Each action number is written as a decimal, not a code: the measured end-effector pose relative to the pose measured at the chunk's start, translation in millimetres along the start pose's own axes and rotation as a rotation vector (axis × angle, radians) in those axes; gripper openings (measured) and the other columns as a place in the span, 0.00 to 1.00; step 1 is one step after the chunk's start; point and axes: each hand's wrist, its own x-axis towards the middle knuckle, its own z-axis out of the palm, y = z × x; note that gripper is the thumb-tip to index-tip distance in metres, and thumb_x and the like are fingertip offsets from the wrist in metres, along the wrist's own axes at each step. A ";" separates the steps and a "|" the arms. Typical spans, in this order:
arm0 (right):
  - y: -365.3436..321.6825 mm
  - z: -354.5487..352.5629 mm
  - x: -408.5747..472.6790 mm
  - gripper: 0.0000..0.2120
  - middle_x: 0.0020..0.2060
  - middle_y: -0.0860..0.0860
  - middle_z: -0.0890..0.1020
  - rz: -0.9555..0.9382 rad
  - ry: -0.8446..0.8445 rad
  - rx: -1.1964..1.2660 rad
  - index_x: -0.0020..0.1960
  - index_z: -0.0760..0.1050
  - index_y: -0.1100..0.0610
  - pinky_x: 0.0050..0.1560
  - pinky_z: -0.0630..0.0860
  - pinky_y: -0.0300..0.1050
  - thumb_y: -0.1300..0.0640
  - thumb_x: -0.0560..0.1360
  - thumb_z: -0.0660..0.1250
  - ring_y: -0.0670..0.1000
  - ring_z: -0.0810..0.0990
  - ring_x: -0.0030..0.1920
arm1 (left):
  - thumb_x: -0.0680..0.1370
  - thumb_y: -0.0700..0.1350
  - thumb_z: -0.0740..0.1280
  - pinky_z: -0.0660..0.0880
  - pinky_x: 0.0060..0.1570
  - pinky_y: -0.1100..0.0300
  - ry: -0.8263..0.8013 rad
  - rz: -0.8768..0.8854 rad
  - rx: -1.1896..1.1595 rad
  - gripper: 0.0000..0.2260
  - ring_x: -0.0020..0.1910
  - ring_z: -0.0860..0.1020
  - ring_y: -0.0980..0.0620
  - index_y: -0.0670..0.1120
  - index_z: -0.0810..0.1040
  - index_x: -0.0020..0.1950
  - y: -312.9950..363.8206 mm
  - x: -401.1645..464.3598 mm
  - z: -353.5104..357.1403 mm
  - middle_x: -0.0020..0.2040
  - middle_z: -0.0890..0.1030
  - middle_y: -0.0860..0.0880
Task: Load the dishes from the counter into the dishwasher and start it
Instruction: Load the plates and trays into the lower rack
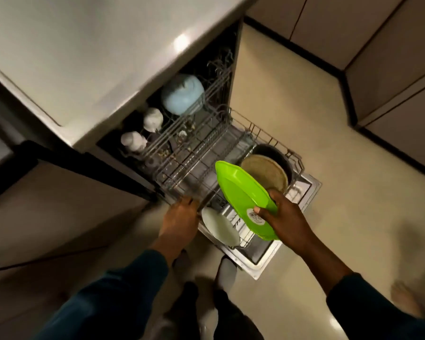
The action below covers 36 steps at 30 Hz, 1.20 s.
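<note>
My right hand [283,218] is pinching the green plate [245,200] by its rim, thumb on the label, tilting it above the lower rack [275,141]. My left hand [182,217] is curling its fingers over the edge of the upper rack [182,153]. The lower rack is holding one white plate [220,228], one tan plate [265,171] and one dark pot [271,150], while the upper is holding one blue bowl [182,96] and two white cups [153,119].

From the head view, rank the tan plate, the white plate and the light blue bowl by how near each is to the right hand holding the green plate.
1. Tan plate: lower rack, just beyond the right hand.
2. White plate: rack's near edge, left of the hand, by the left hand.
3. Light blue bowl: upper rack, farthest back.
</note>
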 end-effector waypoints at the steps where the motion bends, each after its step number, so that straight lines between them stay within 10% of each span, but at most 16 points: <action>1: 12.0 12.1 5.3 0.17 0.43 0.49 0.81 0.006 -0.009 -0.021 0.58 0.73 0.53 0.43 0.71 0.45 0.49 0.73 0.71 0.55 0.80 0.46 | 0.76 0.41 0.61 0.71 0.56 0.53 -0.024 -0.022 0.003 0.17 0.61 0.73 0.45 0.47 0.72 0.65 -4.3 5.4 11.4 0.64 0.72 0.46; 9: 101.0 96.5 61.0 0.13 0.38 0.47 0.75 0.029 -0.025 -0.057 0.58 0.72 0.56 0.36 0.61 0.40 0.55 0.76 0.69 0.52 0.73 0.37 | 0.74 0.38 0.62 0.71 0.57 0.49 -0.081 -0.033 -0.189 0.16 0.58 0.74 0.41 0.44 0.75 0.62 -32.9 70.7 120.6 0.59 0.75 0.42; 15: 152.2 139.8 93.5 0.14 0.41 0.53 0.81 0.092 -0.026 -0.050 0.60 0.72 0.55 0.40 0.71 0.46 0.54 0.76 0.68 0.57 0.78 0.42 | 0.72 0.33 0.64 0.74 0.51 0.48 -0.070 -0.009 -0.099 0.16 0.53 0.77 0.37 0.40 0.78 0.60 -56.2 94.6 184.4 0.55 0.79 0.40; 22: 183.3 172.7 122.9 0.18 0.46 0.62 0.82 0.067 -0.053 -0.136 0.65 0.72 0.59 0.42 0.73 0.49 0.57 0.77 0.68 0.63 0.81 0.46 | 0.77 0.38 0.64 0.66 0.65 0.50 -0.168 0.076 0.051 0.14 0.65 0.72 0.42 0.43 0.79 0.61 -78.6 102.8 220.8 0.65 0.76 0.43; 36: 208.9 205.3 136.6 0.15 0.52 0.63 0.81 0.109 -0.118 -0.327 0.65 0.73 0.58 0.43 0.71 0.50 0.54 0.80 0.62 0.65 0.79 0.52 | 0.59 0.32 0.72 0.77 0.39 0.53 -0.061 0.212 0.250 0.09 0.39 0.79 0.41 0.42 0.82 0.35 -78.0 123.6 231.1 0.31 0.81 0.44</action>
